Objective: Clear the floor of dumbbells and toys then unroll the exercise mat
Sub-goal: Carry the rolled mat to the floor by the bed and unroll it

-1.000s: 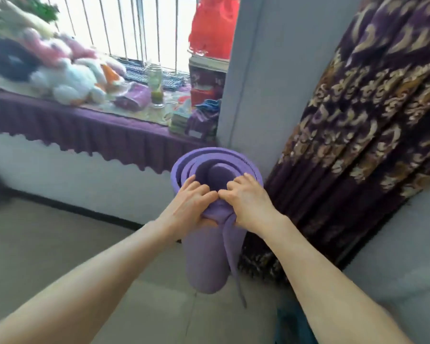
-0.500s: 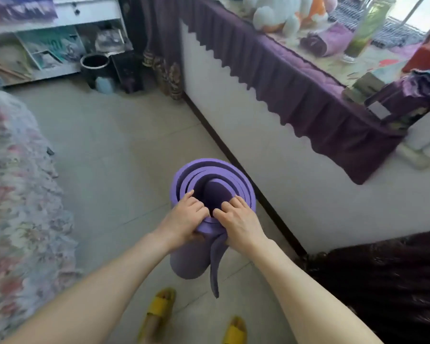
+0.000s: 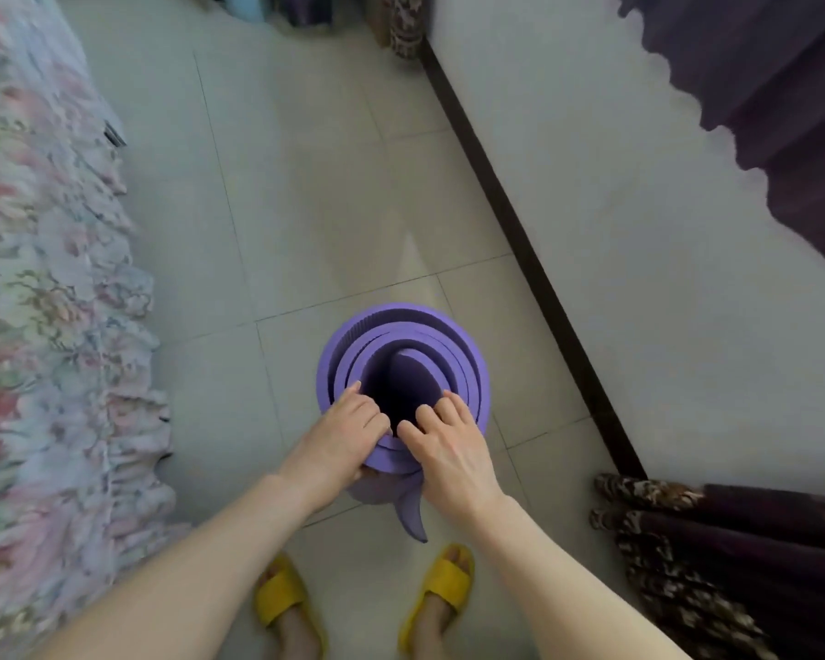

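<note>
1. On your far left, the bed's floral cover (image 3: 44, 302) is hanging down to the tiled floor (image 3: 315, 192) and is filling the whole left edge of the view.
2. Your left hand (image 3: 341, 435) is grasping the near rim of the rolled exercise mat (image 3: 403, 335); its fingers (image 3: 358, 400) are lying over the top edge and the rest of the hand is wrapping the outer side.
3. The mat is standing upright, still rolled, in the middle of the floor just in front of you, and you are looking straight down into its open spiral end. I cannot tell if its lower end is touching the tiles.
4. A purple strap (image 3: 413, 514) is hanging loose from the near side of the roll, between your two wrists.
5. Your right hand (image 3: 453, 450) is gripping the same near rim just beside the left one, the fingertips curling over the edge toward the dark centre.
6. Your feet are wearing yellow slippers (image 3: 441, 588), standing on the tiles directly below the mat.
7. To the right, a dark baseboard (image 3: 534, 259) is running diagonally along the white wall (image 3: 639, 231).
8. On the far right, a patterned purple curtain (image 3: 734, 564) is bunching at the floor, and a purple scalloped cloth (image 3: 782, 111) is hanging at the top corner.
</note>
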